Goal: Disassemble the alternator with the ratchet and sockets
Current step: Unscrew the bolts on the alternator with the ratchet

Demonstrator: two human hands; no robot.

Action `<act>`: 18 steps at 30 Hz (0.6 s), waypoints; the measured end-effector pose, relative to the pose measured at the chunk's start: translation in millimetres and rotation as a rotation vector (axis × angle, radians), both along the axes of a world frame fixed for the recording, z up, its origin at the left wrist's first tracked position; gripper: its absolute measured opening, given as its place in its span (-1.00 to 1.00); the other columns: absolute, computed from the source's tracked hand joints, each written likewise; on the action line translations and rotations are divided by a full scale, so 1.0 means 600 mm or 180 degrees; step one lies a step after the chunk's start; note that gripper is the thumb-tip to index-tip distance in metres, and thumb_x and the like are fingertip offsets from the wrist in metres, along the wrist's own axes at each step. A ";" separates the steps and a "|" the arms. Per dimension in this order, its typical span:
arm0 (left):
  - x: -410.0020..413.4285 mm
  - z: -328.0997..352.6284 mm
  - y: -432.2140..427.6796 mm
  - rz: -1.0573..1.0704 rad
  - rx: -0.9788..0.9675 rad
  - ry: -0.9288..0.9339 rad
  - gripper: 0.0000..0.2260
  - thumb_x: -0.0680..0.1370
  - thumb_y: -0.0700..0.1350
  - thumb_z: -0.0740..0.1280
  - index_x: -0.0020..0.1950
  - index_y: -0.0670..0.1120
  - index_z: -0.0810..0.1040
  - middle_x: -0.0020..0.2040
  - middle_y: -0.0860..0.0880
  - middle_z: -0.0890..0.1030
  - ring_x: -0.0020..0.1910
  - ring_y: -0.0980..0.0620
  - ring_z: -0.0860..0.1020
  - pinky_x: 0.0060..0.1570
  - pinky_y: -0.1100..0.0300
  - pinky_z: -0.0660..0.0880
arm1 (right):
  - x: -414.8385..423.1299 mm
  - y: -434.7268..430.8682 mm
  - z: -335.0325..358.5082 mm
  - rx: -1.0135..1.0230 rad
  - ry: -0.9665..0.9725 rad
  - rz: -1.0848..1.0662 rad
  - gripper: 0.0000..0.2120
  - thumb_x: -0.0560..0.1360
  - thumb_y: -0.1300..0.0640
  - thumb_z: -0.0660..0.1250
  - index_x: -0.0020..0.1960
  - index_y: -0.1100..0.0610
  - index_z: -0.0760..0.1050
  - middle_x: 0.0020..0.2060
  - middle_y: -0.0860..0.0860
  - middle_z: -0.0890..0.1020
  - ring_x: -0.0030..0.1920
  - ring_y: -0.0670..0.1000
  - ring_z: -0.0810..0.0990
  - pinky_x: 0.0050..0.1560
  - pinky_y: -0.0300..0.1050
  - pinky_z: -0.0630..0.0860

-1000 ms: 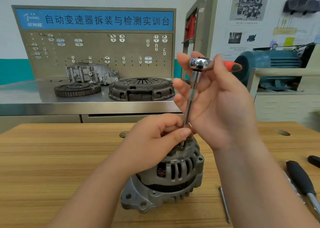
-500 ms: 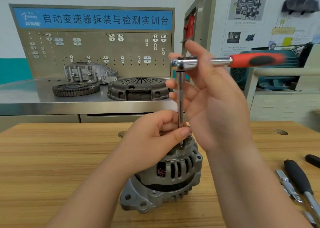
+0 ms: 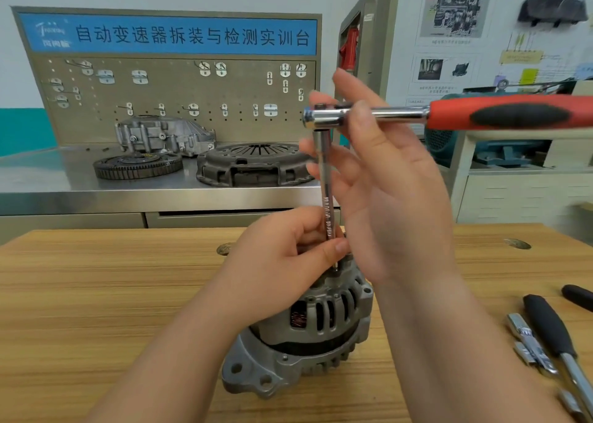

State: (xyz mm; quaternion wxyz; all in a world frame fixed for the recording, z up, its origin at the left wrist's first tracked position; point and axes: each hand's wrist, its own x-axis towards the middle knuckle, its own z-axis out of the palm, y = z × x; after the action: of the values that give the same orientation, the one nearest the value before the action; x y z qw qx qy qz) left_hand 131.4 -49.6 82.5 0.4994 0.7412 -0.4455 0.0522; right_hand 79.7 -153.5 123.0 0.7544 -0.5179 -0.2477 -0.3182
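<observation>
A ribbed grey cast-metal alternator (image 3: pixel 305 336) stands on the pale wood-grain surface (image 3: pixel 96 294), copper windings showing through its slots. A slim chrome extension bar (image 3: pixel 327 191) rises upright from its top. The left hand (image 3: pixel 288 262) pinches the bar's lower end between thumb and curled fingers. The right hand (image 3: pixel 385 191), fingers spread, holds the neck of a chrome ratchet (image 3: pixel 449 114) with a red-and-black handle, thumb across it. A black-handled tool (image 3: pixel 548 323) and chrome sockets (image 3: pixel 529 342) lie to the right.
</observation>
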 end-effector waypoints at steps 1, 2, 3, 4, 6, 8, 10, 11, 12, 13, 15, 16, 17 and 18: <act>-0.001 0.001 0.001 -0.0051 0.0008 0.0005 -0.75 0.45 0.01 0.30 0.01 -0.11 0.61 -0.12 -0.03 0.71 -0.09 -0.05 0.66 0.01 -0.12 0.55 | 0.000 -0.003 0.001 0.0134 0.0104 0.0161 -0.81 0.57 0.07 0.22 0.13 0.01 0.54 0.01 -0.02 0.70 -0.08 -0.01 0.64 -0.01 -0.16 0.56; -0.001 0.001 0.001 -0.0098 0.0016 0.0009 -0.78 0.47 -0.01 0.29 -0.01 -0.09 0.62 -0.14 -0.01 0.71 -0.12 -0.01 0.66 -0.03 -0.05 0.57 | 0.001 -0.006 0.002 0.0284 0.0212 0.0313 -0.78 0.58 0.04 0.19 0.15 0.05 0.51 -0.02 -0.01 0.71 -0.12 0.00 0.65 -0.05 -0.16 0.56; -0.001 0.002 0.002 -0.0143 0.0018 -0.0014 -0.81 0.48 -0.02 0.28 -0.05 -0.08 0.62 -0.20 0.00 0.70 -0.20 0.05 0.64 -0.11 0.07 0.57 | 0.001 -0.009 0.004 0.0425 0.0312 0.0432 -0.75 0.57 0.01 0.16 0.16 0.07 0.49 -0.05 -0.01 0.71 -0.15 0.00 0.65 -0.07 -0.15 0.56; -0.001 0.003 0.003 -0.0173 0.0023 -0.0029 -0.83 0.48 -0.03 0.28 -0.10 -0.09 0.61 -0.28 0.01 0.67 -0.30 0.11 0.58 -0.21 0.18 0.51 | 0.001 -0.010 0.005 0.0518 0.0385 0.0486 -0.73 0.57 0.00 0.15 0.17 0.07 0.49 -0.06 -0.01 0.71 -0.16 0.00 0.66 -0.06 -0.14 0.55; 0.000 0.004 0.005 -0.0162 0.0027 -0.0083 -0.82 0.48 -0.04 0.28 -0.15 -0.13 0.59 -0.38 -0.08 0.59 -0.41 0.13 0.44 -0.33 0.27 0.37 | 0.004 -0.010 0.003 0.0532 0.0365 0.0388 -0.78 0.58 0.01 0.17 0.14 0.01 0.52 -0.06 -0.01 0.70 -0.12 0.01 0.65 -0.04 -0.13 0.54; 0.002 0.002 0.005 -0.0089 -0.0011 -0.0148 -0.78 0.46 -0.01 0.30 -0.14 -0.16 0.60 -0.34 -0.14 0.61 -0.40 -0.01 0.48 -0.31 0.20 0.43 | 0.004 -0.007 0.001 0.0349 0.0142 0.0090 -0.85 0.55 0.07 0.26 0.06 -0.05 0.59 -0.07 -0.04 0.68 -0.07 -0.02 0.61 -0.01 -0.14 0.53; 0.002 0.000 0.002 -0.0030 -0.0129 -0.0100 -0.71 0.42 0.03 0.33 -0.08 -0.19 0.60 -0.22 -0.17 0.67 -0.22 -0.17 0.62 -0.10 -0.01 0.58 | 0.002 -0.003 0.003 0.0077 -0.0109 -0.0313 -0.84 0.49 0.14 0.32 -0.03 -0.04 0.64 -0.10 -0.12 0.67 -0.06 -0.11 0.59 0.03 -0.18 0.51; 0.002 0.000 0.000 -0.0007 -0.0161 -0.0073 -0.68 0.41 0.03 0.34 -0.06 -0.21 0.59 -0.17 -0.20 0.68 -0.14 -0.23 0.62 -0.03 -0.12 0.57 | 0.001 -0.001 0.003 -0.0034 -0.0205 -0.0416 -0.84 0.49 0.17 0.32 -0.03 -0.03 0.63 -0.12 -0.15 0.68 -0.05 -0.15 0.59 0.07 -0.19 0.50; 0.003 -0.001 -0.002 0.0018 -0.0153 -0.0068 -0.67 0.40 0.04 0.34 -0.05 -0.22 0.58 -0.15 -0.21 0.68 -0.10 -0.26 0.62 -0.02 -0.18 0.55 | 0.001 0.000 0.002 -0.0083 -0.0249 -0.0438 -0.83 0.49 0.19 0.32 -0.02 -0.03 0.62 -0.12 -0.16 0.68 -0.04 -0.17 0.60 0.12 -0.18 0.50; 0.003 -0.002 -0.003 0.0038 -0.0121 -0.0078 -0.66 0.40 0.04 0.33 -0.04 -0.22 0.58 -0.14 -0.20 0.68 -0.09 -0.25 0.62 -0.02 -0.19 0.54 | 0.001 0.001 0.001 -0.0069 -0.0236 -0.0406 -0.83 0.49 0.18 0.31 -0.01 -0.02 0.61 -0.09 -0.14 0.69 0.00 -0.15 0.61 0.17 -0.16 0.50; 0.003 -0.004 -0.005 0.0038 -0.0087 -0.0089 -0.67 0.41 0.04 0.32 -0.02 -0.20 0.58 -0.13 -0.14 0.69 -0.09 -0.20 0.63 -0.02 -0.18 0.55 | 0.003 -0.001 -0.001 0.0082 -0.0091 -0.0269 -0.84 0.52 0.14 0.28 0.01 -0.02 0.61 0.00 -0.08 0.69 0.04 -0.03 0.63 0.17 -0.11 0.53; 0.003 -0.004 -0.005 0.0016 -0.0073 -0.0088 -0.69 0.42 0.05 0.32 -0.03 -0.18 0.58 -0.14 -0.12 0.69 -0.11 -0.17 0.64 -0.04 -0.17 0.55 | 0.004 -0.004 -0.001 0.0198 -0.0007 -0.0161 -0.84 0.55 0.12 0.25 0.04 0.00 0.60 0.01 -0.04 0.69 -0.02 0.01 0.64 0.09 -0.12 0.55; 0.002 -0.004 -0.004 -0.0009 -0.0044 -0.0094 -0.71 0.43 0.07 0.32 -0.06 -0.15 0.57 -0.18 -0.11 0.68 -0.16 -0.14 0.63 -0.08 -0.13 0.56 | 0.006 -0.007 0.000 0.0340 0.0089 -0.0030 -0.83 0.59 0.10 0.21 0.07 0.04 0.57 0.01 -0.02 0.70 -0.08 0.02 0.65 0.00 -0.13 0.56; 0.002 -0.003 -0.003 -0.0040 -0.0036 -0.0120 -0.73 0.44 0.09 0.32 -0.11 -0.11 0.55 -0.24 -0.09 0.65 -0.25 -0.11 0.59 -0.17 -0.05 0.55 | 0.007 -0.010 0.001 0.0493 0.0212 0.0105 -0.81 0.61 0.08 0.17 0.10 0.08 0.54 0.01 0.00 0.70 -0.13 0.02 0.65 -0.06 -0.14 0.55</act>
State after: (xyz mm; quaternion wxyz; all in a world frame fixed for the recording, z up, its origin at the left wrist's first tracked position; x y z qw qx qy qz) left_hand 132.6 -51.6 80.5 0.4954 0.7344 -0.4592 0.0654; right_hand 83.7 -159.6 123.8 0.8052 -0.4641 -0.2056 -0.3065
